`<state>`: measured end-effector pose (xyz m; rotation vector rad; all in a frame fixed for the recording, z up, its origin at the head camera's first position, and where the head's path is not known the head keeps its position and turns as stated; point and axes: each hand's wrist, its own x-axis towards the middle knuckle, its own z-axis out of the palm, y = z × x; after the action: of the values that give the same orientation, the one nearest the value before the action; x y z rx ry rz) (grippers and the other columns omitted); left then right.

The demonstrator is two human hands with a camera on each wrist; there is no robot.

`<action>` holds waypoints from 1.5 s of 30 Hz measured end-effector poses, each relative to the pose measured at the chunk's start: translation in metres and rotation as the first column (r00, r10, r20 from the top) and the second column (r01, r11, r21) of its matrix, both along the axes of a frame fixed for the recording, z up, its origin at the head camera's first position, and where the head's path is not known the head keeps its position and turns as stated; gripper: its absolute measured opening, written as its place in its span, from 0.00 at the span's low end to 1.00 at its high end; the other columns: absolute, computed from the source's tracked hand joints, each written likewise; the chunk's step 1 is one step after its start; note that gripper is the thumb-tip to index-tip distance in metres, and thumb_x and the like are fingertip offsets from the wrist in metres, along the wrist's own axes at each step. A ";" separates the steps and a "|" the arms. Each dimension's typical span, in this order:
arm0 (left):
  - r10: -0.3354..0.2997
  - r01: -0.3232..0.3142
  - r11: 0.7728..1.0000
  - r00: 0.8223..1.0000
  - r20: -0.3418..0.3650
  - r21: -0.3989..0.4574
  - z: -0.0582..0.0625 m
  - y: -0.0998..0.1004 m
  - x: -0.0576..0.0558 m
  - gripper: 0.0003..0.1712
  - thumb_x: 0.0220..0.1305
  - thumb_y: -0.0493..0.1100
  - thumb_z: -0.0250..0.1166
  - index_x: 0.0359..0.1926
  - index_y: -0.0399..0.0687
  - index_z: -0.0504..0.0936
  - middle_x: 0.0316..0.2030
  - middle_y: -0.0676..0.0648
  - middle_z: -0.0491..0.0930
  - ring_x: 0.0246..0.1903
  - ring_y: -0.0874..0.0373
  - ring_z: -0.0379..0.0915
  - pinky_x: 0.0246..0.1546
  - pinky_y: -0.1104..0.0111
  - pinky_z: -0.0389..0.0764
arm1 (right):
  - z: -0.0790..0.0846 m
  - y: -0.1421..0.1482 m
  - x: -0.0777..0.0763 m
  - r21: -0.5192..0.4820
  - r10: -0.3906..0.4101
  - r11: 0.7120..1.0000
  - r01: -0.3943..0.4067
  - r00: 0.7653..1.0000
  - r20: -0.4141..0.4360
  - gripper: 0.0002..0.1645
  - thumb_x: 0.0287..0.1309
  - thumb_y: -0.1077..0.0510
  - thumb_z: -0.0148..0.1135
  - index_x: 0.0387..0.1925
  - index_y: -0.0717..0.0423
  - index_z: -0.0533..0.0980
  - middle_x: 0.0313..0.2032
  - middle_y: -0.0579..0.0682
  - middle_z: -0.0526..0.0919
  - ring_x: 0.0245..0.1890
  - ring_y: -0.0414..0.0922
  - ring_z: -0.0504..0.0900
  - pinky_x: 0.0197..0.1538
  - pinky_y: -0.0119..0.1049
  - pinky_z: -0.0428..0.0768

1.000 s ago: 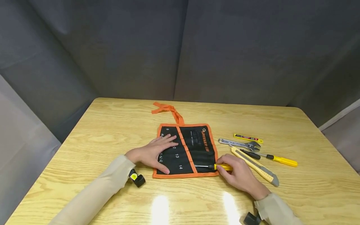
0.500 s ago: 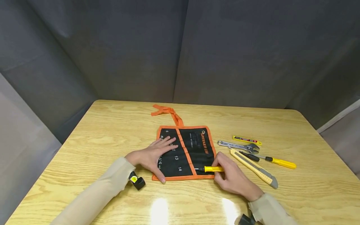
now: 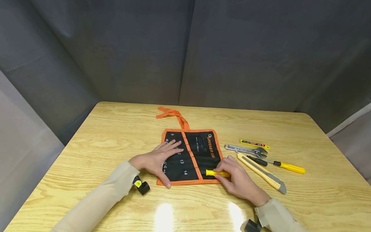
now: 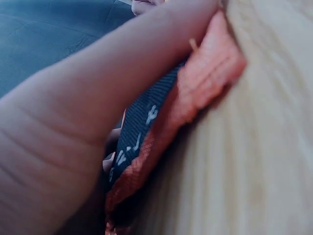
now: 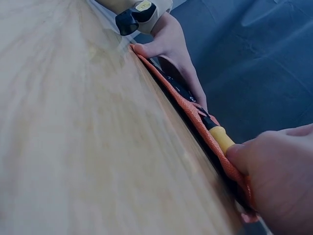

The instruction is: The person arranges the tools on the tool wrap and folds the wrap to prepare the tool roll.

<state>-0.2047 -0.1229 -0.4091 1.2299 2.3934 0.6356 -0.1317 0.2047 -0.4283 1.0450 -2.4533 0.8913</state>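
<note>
A black tool pouch with orange edging and numbered pockets lies flat on the table. My left hand rests on its left part with fingers spread, the thumb at the near edge. At the near right of the pouch, my right hand pinches the yellow handle of a screwdriver. The shaft is hidden, inside the pocket beside the number 14, and the black collar sits at the pocket's orange edge. In the right wrist view the yellow handle lies low along the pouch, between thumb and fingers.
Right of the pouch lie an adjustable wrench, a yellow utility knife, a second yellow-handled screwdriver, a black-handled tool and a small yellow blade case. An orange tie strap stretches from the pouch's far edge.
The right hand has moved left with the screwdriver, whose metal shaft has slid out of sight into the pocket. The left hand stays on the pouch, its thumb shifted slightly to the near edge.
</note>
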 end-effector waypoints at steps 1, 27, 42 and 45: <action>0.001 -0.001 1.000 1.000 -0.001 -0.001 0.000 0.000 0.000 0.70 0.38 0.61 0.80 0.76 0.49 0.49 0.77 0.44 0.34 0.75 0.44 0.24 0.71 0.43 0.34 | 0.000 0.000 0.000 0.001 -0.001 1.000 0.001 1.000 0.003 0.11 0.49 0.64 0.73 0.32 0.47 0.81 0.34 0.37 0.80 0.34 0.34 0.69 0.37 0.27 0.68; 0.040 -0.040 0.999 0.999 -0.016 -0.019 0.000 -0.001 0.004 0.69 0.37 0.64 0.79 0.75 0.49 0.51 0.77 0.44 0.36 0.75 0.44 0.27 0.71 0.42 0.36 | 0.000 -0.030 -0.005 0.005 0.049 0.999 -0.049 0.995 0.083 0.12 0.48 0.62 0.74 0.37 0.48 0.85 0.37 0.39 0.82 0.38 0.35 0.76 0.33 0.26 0.75; 0.025 -0.025 1.000 1.000 -0.015 -0.016 0.002 0.000 0.003 0.68 0.38 0.63 0.79 0.76 0.50 0.51 0.77 0.44 0.37 0.75 0.44 0.27 0.71 0.42 0.37 | 0.002 -0.033 -0.002 0.016 0.007 1.000 -0.008 0.995 0.097 0.15 0.48 0.66 0.66 0.39 0.50 0.80 0.40 0.40 0.79 0.41 0.36 0.73 0.42 0.34 0.76; 0.009 -0.009 1.000 1.000 -0.017 -0.009 0.001 0.000 0.002 0.68 0.38 0.62 0.79 0.76 0.49 0.51 0.77 0.43 0.36 0.75 0.43 0.27 0.71 0.41 0.37 | 0.002 -0.030 0.000 0.042 -0.035 0.999 0.033 0.997 0.062 0.14 0.47 0.64 0.66 0.37 0.47 0.78 0.38 0.40 0.75 0.40 0.36 0.68 0.42 0.35 0.72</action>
<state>-0.2024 -0.1226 -0.4083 1.2262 2.4142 0.6194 -0.1315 0.1750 -0.4260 1.0004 -2.5429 0.8796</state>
